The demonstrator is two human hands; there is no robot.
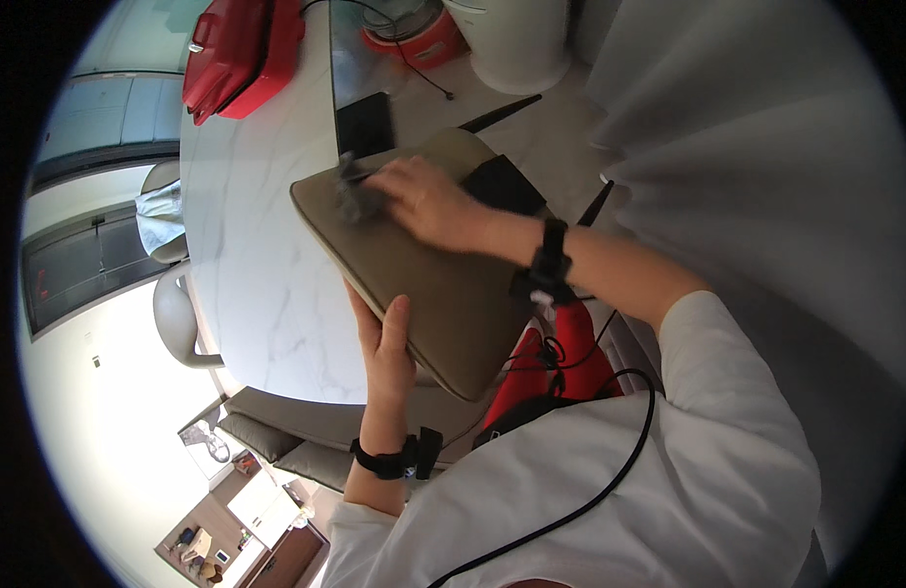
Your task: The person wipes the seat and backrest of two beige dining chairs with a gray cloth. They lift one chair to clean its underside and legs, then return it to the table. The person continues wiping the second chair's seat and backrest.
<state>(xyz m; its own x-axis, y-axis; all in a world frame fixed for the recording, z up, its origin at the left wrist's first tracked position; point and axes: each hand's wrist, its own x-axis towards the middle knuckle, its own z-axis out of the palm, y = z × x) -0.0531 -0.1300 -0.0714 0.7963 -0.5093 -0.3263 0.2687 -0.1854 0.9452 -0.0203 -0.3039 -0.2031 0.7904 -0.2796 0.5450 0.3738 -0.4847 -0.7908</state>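
In front of me is an olive-brown padded panel (431, 294) with a smooth, leather-like cover and piped edges; it looks like the backrest of a chair. My left hand (386, 345) grips its left edge, thumb on the face and fingers behind. A dark grey cloth (356, 192), blurred, is in my right hand (431, 209), pressed against the panel's upper left part. Beyond the panel shows an olive padded seat (456, 143), and a flat black piece (506, 185) lies between the two. Slim black legs (500, 114) stick out past them.
To the left stands a white marble-patterned table (269, 242) with an opened-looking red case (239, 59) on it. A white cylindrical bin-like container (522, 44) and a red round-based item (416, 44) stand ahead. Grey curtains (725, 147) hang right. A black cable (614, 492) crosses my shirt.
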